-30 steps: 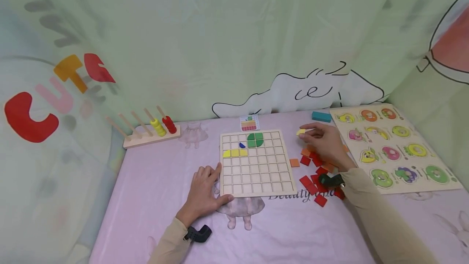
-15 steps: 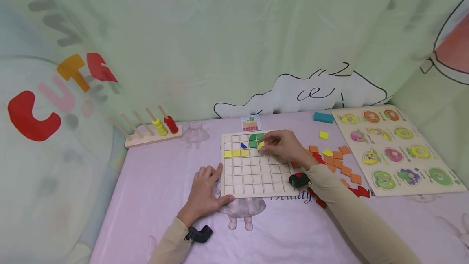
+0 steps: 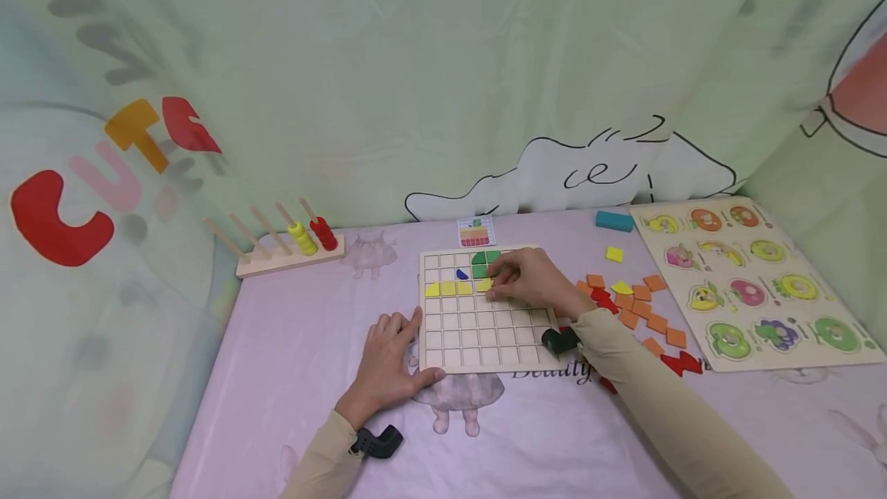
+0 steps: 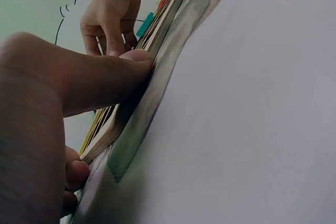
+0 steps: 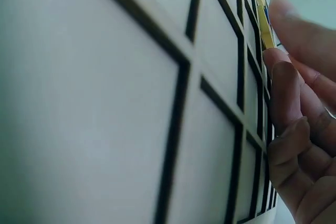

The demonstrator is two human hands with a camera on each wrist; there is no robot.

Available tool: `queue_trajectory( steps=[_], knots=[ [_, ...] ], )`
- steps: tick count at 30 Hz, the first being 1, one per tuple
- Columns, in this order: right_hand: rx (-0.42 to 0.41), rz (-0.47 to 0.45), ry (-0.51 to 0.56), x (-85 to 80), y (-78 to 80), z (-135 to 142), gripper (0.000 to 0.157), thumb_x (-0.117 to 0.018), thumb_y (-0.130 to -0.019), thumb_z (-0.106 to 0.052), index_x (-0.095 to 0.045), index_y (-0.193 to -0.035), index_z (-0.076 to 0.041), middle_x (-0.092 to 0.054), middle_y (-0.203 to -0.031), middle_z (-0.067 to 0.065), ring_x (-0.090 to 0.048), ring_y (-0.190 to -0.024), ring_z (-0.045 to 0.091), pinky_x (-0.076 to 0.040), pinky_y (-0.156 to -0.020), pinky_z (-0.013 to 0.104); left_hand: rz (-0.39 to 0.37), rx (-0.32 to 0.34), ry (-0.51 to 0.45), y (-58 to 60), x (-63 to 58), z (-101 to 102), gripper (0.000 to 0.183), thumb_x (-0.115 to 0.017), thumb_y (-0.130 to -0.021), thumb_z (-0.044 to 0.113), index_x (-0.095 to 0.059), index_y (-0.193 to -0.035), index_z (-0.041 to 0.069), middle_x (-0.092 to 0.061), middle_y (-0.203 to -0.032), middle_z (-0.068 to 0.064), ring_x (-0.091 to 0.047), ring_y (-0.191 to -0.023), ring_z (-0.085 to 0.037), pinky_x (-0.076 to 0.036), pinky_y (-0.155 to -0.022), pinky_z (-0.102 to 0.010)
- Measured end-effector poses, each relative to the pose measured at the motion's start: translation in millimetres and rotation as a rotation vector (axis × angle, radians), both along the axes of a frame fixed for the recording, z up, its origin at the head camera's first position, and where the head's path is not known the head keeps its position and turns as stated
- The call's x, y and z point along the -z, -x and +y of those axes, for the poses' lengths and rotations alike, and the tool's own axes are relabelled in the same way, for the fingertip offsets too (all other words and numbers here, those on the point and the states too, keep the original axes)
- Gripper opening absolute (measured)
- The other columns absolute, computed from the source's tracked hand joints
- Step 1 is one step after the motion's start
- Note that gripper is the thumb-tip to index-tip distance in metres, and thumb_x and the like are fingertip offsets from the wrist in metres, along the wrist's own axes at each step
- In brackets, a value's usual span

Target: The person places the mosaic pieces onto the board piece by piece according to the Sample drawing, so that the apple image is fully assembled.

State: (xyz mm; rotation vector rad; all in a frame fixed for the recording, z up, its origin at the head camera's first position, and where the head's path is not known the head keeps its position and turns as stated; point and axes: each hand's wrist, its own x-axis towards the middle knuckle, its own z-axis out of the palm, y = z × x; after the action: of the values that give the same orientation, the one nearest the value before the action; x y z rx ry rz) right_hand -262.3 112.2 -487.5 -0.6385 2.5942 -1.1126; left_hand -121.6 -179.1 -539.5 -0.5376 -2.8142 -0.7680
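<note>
A wooden grid board (image 3: 471,337) lies on the table in the head view. My left hand (image 3: 388,356) steadies its near left corner, thumb at the front edge and fingers along the left side. My right hand (image 3: 530,277) pinches a yellow tile (image 3: 484,284) low over the board, just right of a row of yellow tiles (image 3: 448,289). In the right wrist view a yellow tile (image 5: 266,31) shows at the fingertips. Green pieces (image 3: 480,271) sit above it, partly covered by the right hand. A small blue piece (image 3: 462,274) lies to their left.
A pattern card (image 3: 475,232) lies behind the board. Orange tiles (image 3: 639,308), red pieces (image 3: 672,363) and a few yellow pieces (image 3: 614,254) are scattered to the right. Beyond them are a teal block (image 3: 614,221) and a fruit puzzle board (image 3: 755,329). A peg stand (image 3: 291,256) stands back left.
My right hand has carried the yellow tile left from beside the loose pieces to the board, then lowered it a little, below the green pieces. The left hand has stayed in place.
</note>
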Motion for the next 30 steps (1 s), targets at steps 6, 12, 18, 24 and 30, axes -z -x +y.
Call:
queue_trajectory(
  steps=[6, 12, 18, 24, 30],
  knots=[
    [-0.028, 0.039, 0.010, 2.5, 1.2, 0, 0.020, -0.088, -0.088, -0.015, -0.082, -0.105, -0.007, -0.076, -0.087, 0.000, -0.066, -0.078, 0.012, -0.053, -0.074, 0.027, 0.002, -0.002, 0.004, -0.2, -0.8, 0, 0.104, -0.085, -0.075, 0.056, -0.051, -0.154, -0.003, -0.048, -0.097, 0.001, -0.036, -0.092, -0.017, -0.033, -0.084, -0.035],
    [-0.035, 0.066, 0.006, 5.4, 3.6, -3, 0.014, -0.088, -0.088, -0.015, -0.084, -0.100, -0.010, -0.076, -0.089, -0.001, -0.063, -0.077, 0.012, -0.050, -0.072, 0.027, 0.003, -0.006, 0.007, -0.1, -0.4, 1, 0.104, -0.085, -0.076, 0.055, -0.050, -0.155, -0.002, -0.049, -0.098, 0.000, -0.037, -0.093, -0.017, -0.033, -0.084, -0.035],
    [-0.055, 0.055, 0.004, 5.3, 3.9, -3, 0.014, -0.087, -0.089, -0.015, -0.085, -0.102, -0.011, -0.077, -0.092, -0.001, -0.063, -0.078, 0.012, -0.051, -0.072, 0.027, 0.004, -0.009, 0.013, 0.1, -0.1, 1, 0.104, -0.084, -0.076, 0.057, -0.051, -0.155, -0.002, -0.049, -0.097, 0.001, -0.036, -0.092, -0.017, -0.032, -0.084, -0.035],
    [0.013, 0.058, -0.017, -4.9, -2.6, 15, 0.024, -0.083, -0.093, -0.021, -0.082, -0.114, -0.010, -0.074, -0.096, 0.001, -0.063, -0.085, 0.017, -0.051, -0.078, 0.030, 0.005, -0.011, 0.010, 0.3, 0.1, 2, 0.104, -0.085, -0.076, 0.056, -0.051, -0.155, -0.002, -0.049, -0.097, 0.000, -0.035, -0.091, -0.017, -0.032, -0.083, -0.035],
    [0.136, 0.040, -0.130, -19.9, -4.2, 71, 0.034, -0.080, -0.096, -0.027, -0.077, -0.122, -0.005, -0.073, -0.103, 0.010, -0.063, -0.095, 0.026, -0.053, -0.076, 0.031, 0.015, -0.007, 0.001, -0.2, -1.2, 1, 0.104, -0.085, -0.075, 0.055, -0.051, -0.154, -0.003, -0.049, -0.096, 0.000, -0.037, -0.092, -0.017, -0.033, -0.084, -0.036]
  ],
)
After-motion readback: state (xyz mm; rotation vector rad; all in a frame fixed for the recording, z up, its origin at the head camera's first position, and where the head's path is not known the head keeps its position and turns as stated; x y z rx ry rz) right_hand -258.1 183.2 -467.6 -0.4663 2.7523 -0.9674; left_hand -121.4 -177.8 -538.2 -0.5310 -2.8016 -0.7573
